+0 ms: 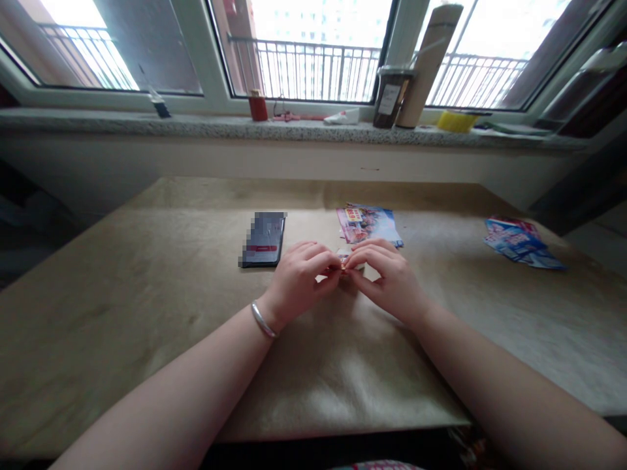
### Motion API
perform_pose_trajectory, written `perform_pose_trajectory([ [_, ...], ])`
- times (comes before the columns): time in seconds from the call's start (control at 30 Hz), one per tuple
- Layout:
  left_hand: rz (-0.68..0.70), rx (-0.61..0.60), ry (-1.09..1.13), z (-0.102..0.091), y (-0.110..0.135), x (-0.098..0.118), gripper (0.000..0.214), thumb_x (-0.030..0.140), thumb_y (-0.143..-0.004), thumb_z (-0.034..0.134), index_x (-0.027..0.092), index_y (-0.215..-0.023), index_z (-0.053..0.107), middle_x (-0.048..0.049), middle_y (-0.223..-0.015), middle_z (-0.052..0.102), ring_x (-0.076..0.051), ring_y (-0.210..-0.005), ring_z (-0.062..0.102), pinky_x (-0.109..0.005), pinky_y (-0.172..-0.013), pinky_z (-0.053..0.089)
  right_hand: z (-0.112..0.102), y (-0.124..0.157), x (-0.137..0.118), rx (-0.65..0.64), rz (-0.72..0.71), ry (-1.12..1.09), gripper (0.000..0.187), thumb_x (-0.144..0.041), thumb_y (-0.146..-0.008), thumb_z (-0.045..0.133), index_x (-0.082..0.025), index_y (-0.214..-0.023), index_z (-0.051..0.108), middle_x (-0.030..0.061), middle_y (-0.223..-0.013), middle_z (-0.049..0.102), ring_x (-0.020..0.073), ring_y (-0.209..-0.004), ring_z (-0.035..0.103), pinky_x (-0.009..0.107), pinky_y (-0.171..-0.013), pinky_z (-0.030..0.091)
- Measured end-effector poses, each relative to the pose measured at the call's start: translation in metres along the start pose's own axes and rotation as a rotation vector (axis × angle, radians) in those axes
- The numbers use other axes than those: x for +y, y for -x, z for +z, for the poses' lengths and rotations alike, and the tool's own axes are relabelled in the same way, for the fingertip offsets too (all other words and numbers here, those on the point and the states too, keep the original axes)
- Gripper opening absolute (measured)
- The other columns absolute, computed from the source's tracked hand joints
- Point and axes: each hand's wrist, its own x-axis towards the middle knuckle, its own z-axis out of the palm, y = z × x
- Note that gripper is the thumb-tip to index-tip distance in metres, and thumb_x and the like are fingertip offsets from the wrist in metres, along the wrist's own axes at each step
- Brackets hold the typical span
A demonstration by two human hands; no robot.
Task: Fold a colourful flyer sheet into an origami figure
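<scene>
My left hand (300, 279) and my right hand (386, 274) meet at the middle of the table, fingertips pinched together on a small folded piece of paper (345, 260) with a red or orange edge. Most of that paper is hidden by my fingers. A silver bangle (263, 320) circles my left wrist. A stack of printed leaflets (368, 224) lies just beyond my right hand. A dark phone (264, 239) lies face up to the left of my left hand.
The table is covered with brown paper (147, 294). More colourful leaflets (520, 243) lie at the far right. On the windowsill stand a red cup (258, 106), a dark jar (389, 98), a tall cardboard tube (426, 65) and a yellow item (455, 121).
</scene>
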Motion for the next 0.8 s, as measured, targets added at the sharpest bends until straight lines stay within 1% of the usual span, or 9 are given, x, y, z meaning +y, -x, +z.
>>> perform_pose_trajectory([
  [0.17,-0.029,0.024,0.025,-0.0002,0.0004,0.0012,0.005,0.016,-0.081,0.059,0.018,-0.077,0.059,-0.0005,-0.072,0.061,-0.012,-0.067,0.054,-0.025,-0.068,0.043,-0.0009,0.0002,0.0007,0.005,0.007,-0.008,0.008,-0.015,-0.080,0.062,-0.022,-0.083,0.061,0.0030,-0.083,0.069,0.0191,-0.088,0.061,0.035,-0.083,0.049],
  [0.27,-0.017,0.013,0.017,-0.0003,0.0007,0.0007,0.004,0.017,-0.082,0.059,0.018,-0.078,0.059,-0.0007,-0.073,0.061,-0.012,-0.067,0.054,-0.027,-0.070,0.044,-0.0006,0.0000,0.0018,0.005,0.001,-0.014,0.007,-0.015,-0.080,0.061,-0.022,-0.082,0.061,0.0029,-0.083,0.069,0.0189,-0.088,0.061,0.036,-0.083,0.049],
  [0.43,0.038,-0.015,-0.033,-0.0008,0.0003,0.0001,0.005,0.019,-0.085,0.057,0.019,-0.082,0.061,-0.0004,-0.076,0.064,-0.013,-0.070,0.055,-0.030,-0.079,0.044,-0.0001,-0.0002,0.0023,-0.020,-0.014,-0.003,0.007,-0.015,-0.080,0.061,-0.022,-0.079,0.060,0.0039,-0.084,0.067,0.0191,-0.089,0.060,0.036,-0.081,0.050],
  [0.53,0.055,-0.039,-0.047,-0.0020,-0.0009,0.0010,0.009,0.020,-0.087,0.054,0.019,-0.081,0.061,-0.0007,-0.077,0.064,-0.013,-0.069,0.055,-0.030,-0.079,0.045,-0.0001,-0.0006,0.0009,-0.039,-0.029,0.005,0.007,-0.015,-0.079,0.061,-0.022,-0.080,0.060,0.0042,-0.084,0.066,0.0196,-0.089,0.059,0.036,-0.082,0.049],
  [0.63,0.062,-0.043,-0.048,-0.0032,-0.0021,0.0020,0.011,0.021,-0.087,0.055,0.019,-0.078,0.061,-0.0006,-0.077,0.064,-0.012,-0.068,0.055,-0.030,-0.079,0.045,-0.0002,-0.0006,-0.0001,-0.025,-0.013,-0.007,0.008,-0.015,-0.080,0.059,-0.022,-0.080,0.060,0.0038,-0.084,0.066,0.0192,-0.089,0.059,0.036,-0.081,0.050],
  [0.8,0.042,-0.014,-0.052,-0.0028,-0.0021,0.0020,0.011,0.023,-0.086,0.056,0.018,-0.077,0.061,-0.0007,-0.075,0.064,-0.012,-0.067,0.055,-0.030,-0.079,0.046,0.0001,-0.0001,0.0014,-0.025,0.017,-0.032,0.007,-0.016,-0.081,0.058,-0.023,-0.081,0.060,0.0032,-0.084,0.066,0.0185,-0.087,0.060,0.036,-0.082,0.049],
])
